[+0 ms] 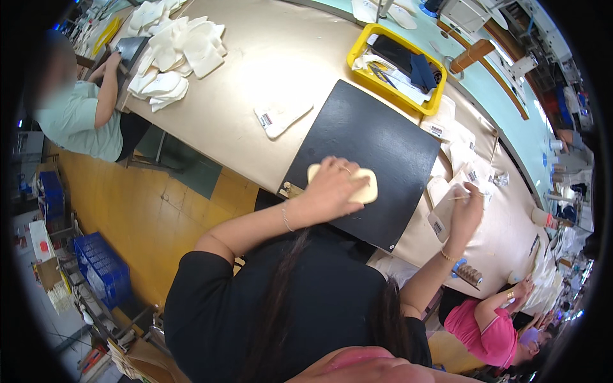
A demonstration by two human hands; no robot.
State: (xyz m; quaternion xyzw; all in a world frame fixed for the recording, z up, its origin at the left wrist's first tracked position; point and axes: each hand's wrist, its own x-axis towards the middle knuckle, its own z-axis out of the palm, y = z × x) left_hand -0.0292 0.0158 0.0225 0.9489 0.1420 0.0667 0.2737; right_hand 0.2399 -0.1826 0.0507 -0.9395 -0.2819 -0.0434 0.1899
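On a black board lies a cream pad with rounded corners. My left hand grips it from above, its fingers bent over the top and covering most of it. To the right of the board, my right hand is closed in a pinch over pale cut pieces. A thin pale stick juts leftward from its fingertips. Beyond the board's far left edge, a single white cut piece with a small label lies on the table.
A yellow tray of tools and cloth stands behind the board. Stacks of white pieces lie at the far left, beside a seated person. A brown thread spool and another person in pink are at the right.
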